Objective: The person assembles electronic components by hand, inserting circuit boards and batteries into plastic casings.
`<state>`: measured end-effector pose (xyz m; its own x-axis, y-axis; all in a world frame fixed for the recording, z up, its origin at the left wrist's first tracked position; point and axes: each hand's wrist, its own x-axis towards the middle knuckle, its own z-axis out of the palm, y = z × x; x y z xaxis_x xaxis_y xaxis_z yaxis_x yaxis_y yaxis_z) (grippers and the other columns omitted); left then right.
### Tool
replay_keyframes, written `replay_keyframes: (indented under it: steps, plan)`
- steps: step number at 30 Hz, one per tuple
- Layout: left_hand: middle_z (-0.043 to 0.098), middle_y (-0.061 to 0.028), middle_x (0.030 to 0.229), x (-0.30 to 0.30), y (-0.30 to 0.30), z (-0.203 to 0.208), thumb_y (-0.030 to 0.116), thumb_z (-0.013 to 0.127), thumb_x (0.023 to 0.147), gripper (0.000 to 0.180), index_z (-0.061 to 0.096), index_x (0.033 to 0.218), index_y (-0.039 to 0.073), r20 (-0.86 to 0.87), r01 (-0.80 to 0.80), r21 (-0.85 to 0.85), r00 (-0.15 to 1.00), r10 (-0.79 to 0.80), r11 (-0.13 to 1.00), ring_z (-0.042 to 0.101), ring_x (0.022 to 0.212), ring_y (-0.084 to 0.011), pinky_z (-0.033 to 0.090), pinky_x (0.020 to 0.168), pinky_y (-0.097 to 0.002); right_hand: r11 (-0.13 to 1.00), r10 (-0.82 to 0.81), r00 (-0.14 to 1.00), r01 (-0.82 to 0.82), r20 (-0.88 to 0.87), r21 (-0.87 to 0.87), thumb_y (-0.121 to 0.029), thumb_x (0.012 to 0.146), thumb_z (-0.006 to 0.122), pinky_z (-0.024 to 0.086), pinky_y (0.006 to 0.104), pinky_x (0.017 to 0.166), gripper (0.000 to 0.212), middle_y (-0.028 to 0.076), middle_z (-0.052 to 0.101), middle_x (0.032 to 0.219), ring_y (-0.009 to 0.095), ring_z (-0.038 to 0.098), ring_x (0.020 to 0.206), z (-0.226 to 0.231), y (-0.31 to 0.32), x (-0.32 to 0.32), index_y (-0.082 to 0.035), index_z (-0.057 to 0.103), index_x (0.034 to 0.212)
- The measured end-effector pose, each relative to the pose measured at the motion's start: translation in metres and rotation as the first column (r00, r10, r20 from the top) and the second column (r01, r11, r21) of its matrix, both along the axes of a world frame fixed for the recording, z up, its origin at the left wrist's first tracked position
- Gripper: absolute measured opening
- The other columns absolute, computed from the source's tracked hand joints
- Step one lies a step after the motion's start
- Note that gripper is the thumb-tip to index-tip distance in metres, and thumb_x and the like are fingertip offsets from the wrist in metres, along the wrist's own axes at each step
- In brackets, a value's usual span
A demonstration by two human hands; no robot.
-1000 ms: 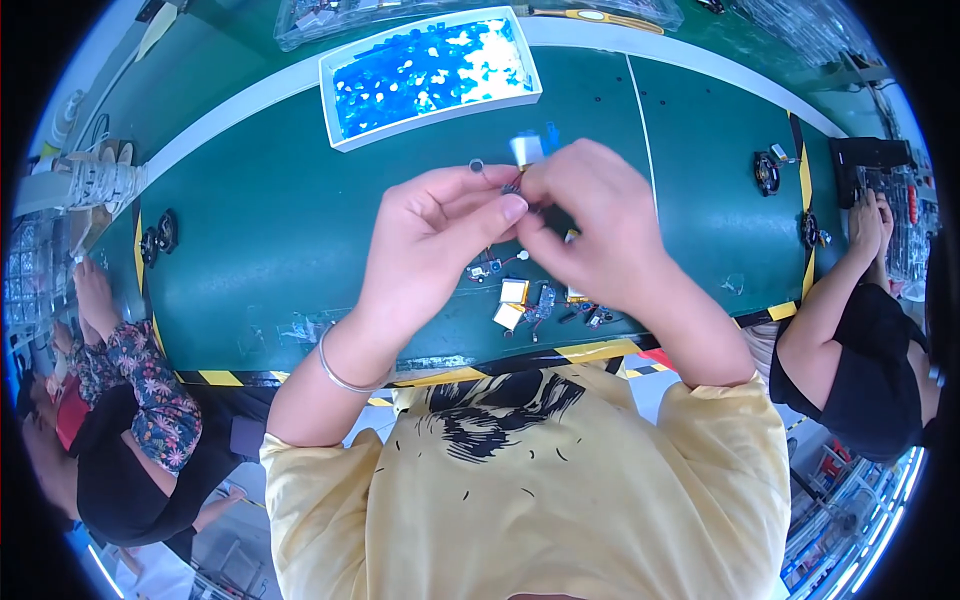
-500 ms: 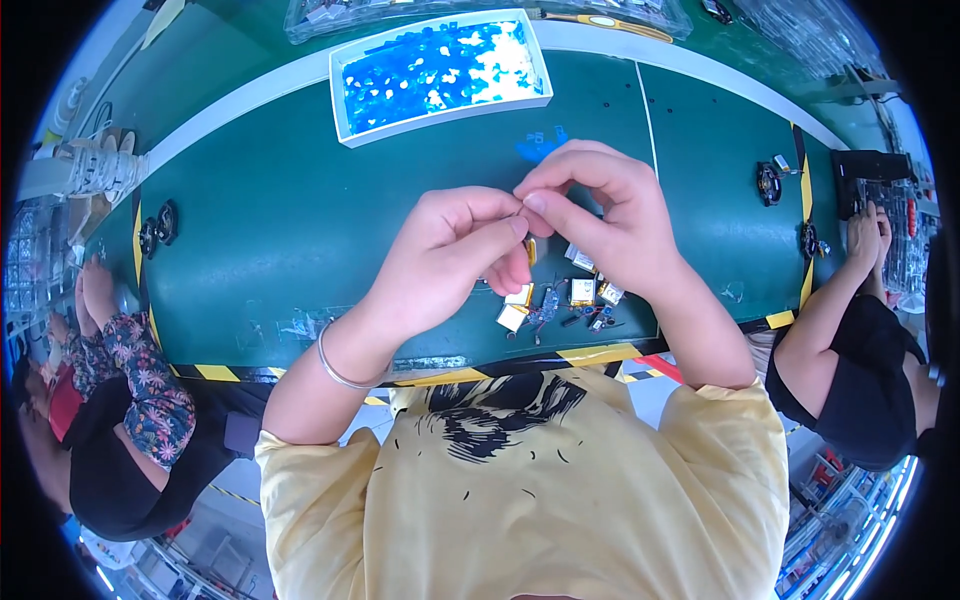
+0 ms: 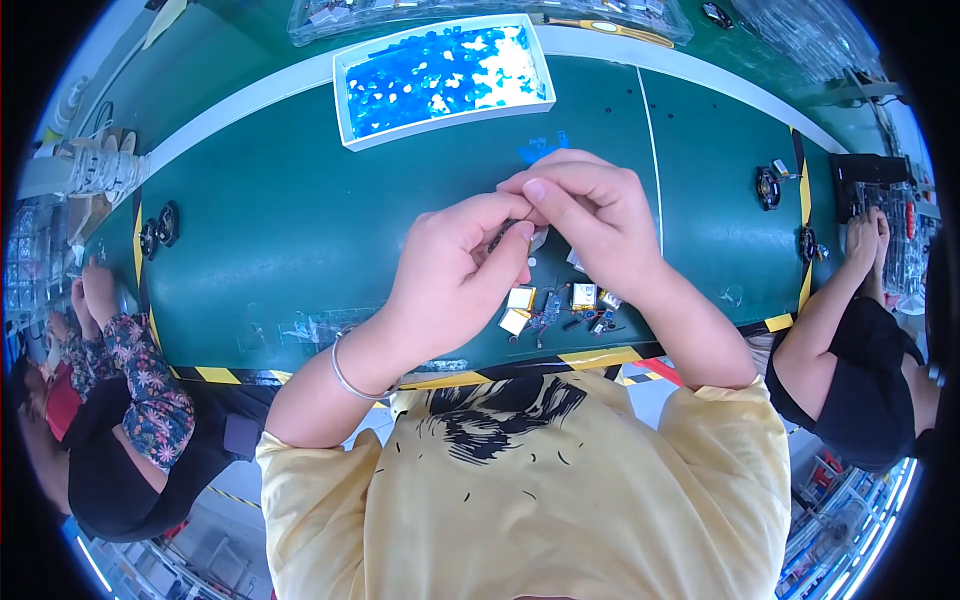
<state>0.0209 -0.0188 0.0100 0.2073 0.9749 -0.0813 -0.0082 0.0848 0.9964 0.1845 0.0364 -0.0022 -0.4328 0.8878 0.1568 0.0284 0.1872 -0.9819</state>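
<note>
My left hand (image 3: 450,262) is closed, with a small dark part (image 3: 503,236) between its thumb and fingers. Most of that part is covered, so its kind cannot be told. Fingertips of my right hand (image 3: 592,212) are pinched together against the left fingertips; whatever they grip is too small to make out. Below the hands, on the green table mat, lie several small silver battery packs (image 3: 584,294) with yellow edges, a small blue circuit board (image 3: 549,306) and little dark pieces with wires (image 3: 600,321).
A white box (image 3: 450,119) of blue and white bits stands beyond my hands, with blue scraps (image 3: 540,150) nearer. A yellow-handled brush (image 3: 610,28) lies behind. Black round parts sit at the left (image 3: 160,228) and right (image 3: 768,188). Co-workers sit on both sides.
My left hand has turned slightly, and the dark part now shows between its fingers. My right hand has shifted slightly down and left, still pinched.
</note>
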Motion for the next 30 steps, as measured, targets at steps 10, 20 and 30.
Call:
replay_keyframes:
  steps: [10, 20, 30]
  plan:
    - [0.065, -0.0033, 0.075, -0.003, 0.002, 0.000, 0.005, 0.054, 0.094, 0.013, 0.064, 0.100, -0.002, 0.058, 0.019, -0.099, 0.998, -0.013, 0.995, 0.063, 0.063, -0.0073, 0.047, 0.054, -0.0208, 0.808, -0.196, 0.962, 0.050, 0.188, 0.587, -0.001, 0.068, 0.071, 0.050, 0.0345, 0.066, 0.014, 0.008, 0.064, 0.079, 0.026, 0.062, 0.072, 0.011, 0.003, 0.004, -0.005, 0.065, 0.080]
    - [0.062, -0.0041, 0.071, -0.011, 0.009, 0.001, 0.009, 0.049, 0.098, 0.019, 0.063, 0.103, -0.003, 0.154, 0.035, -0.174, 0.988, -0.008, 0.984, 0.059, 0.062, -0.0081, 0.048, 0.058, -0.0207, 0.766, -0.416, 0.883, 0.212, 0.217, 0.607, -0.004, 0.074, 0.069, 0.047, 0.0343, 0.071, 0.008, 0.008, 0.065, 0.082, 0.026, 0.060, 0.078, 0.002, 0.048, 0.008, -0.005, 0.066, 0.082]
    - [0.061, -0.0024, 0.070, -0.009, 0.010, -0.003, 0.007, 0.050, 0.097, 0.015, 0.061, 0.099, -0.003, 0.201, -0.005, -0.171, 0.979, 0.040, 0.985, 0.057, 0.061, -0.0060, 0.047, 0.056, -0.0204, 0.806, -0.175, 0.942, -0.030, 0.285, 0.592, -0.005, 0.063, 0.072, 0.046, 0.0360, 0.073, 0.016, 0.006, 0.060, 0.085, 0.026, 0.057, 0.084, 0.011, 0.022, -0.003, -0.007, 0.064, 0.077]
